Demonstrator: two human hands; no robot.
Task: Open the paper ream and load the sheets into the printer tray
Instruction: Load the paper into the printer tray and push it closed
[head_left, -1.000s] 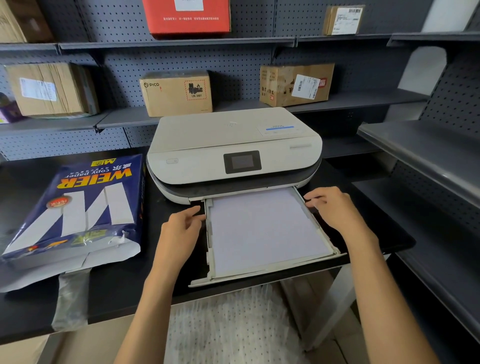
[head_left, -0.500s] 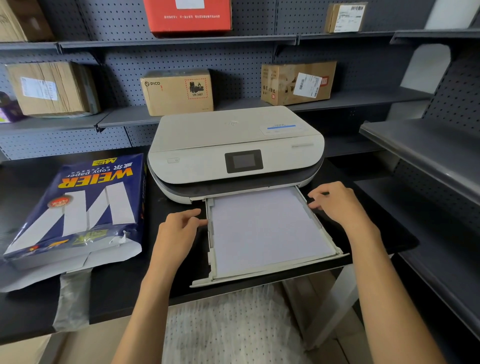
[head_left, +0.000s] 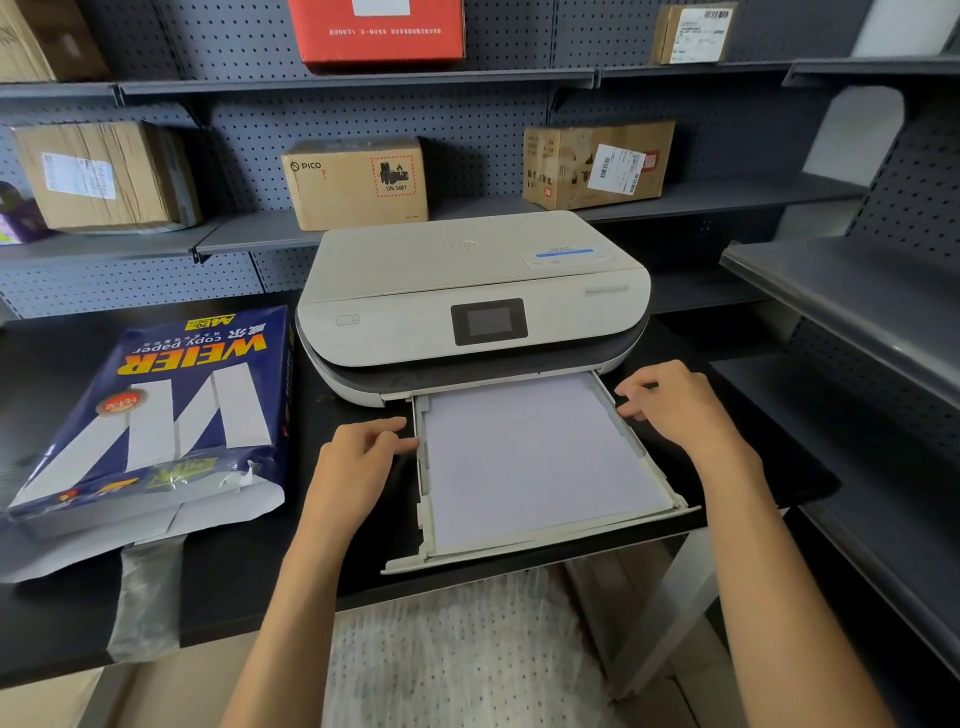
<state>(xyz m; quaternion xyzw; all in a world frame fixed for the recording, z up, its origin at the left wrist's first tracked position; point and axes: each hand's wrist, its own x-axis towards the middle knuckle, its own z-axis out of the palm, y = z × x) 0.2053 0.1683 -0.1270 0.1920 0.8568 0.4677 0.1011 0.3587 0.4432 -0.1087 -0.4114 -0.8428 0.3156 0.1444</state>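
**Paper sitting in the pulled-out tray, a hand at each side**

A flat stack of white paper sheets is lying inside the pale plastic printer tray, which is standing pulled out from the front of the white and black desktop printer and reaching past the front edge of the black surface. The left hand is resting at the tray's left wall, fingers loosely curled and fingertips touching the rim, gripping nothing. The right hand is hovering at the tray's right wall, fingers bent and slightly spread, fingertips at the rail, likewise holding nothing. To the left of the printer, the dark blue paper ream wrapper printed with yellow "WEIER" lettering is lying flat on the surface, its near end torn open and its white flap spread out. Behind, brown cardboard boxes and a red box are sitting on grey pegboard shelves.
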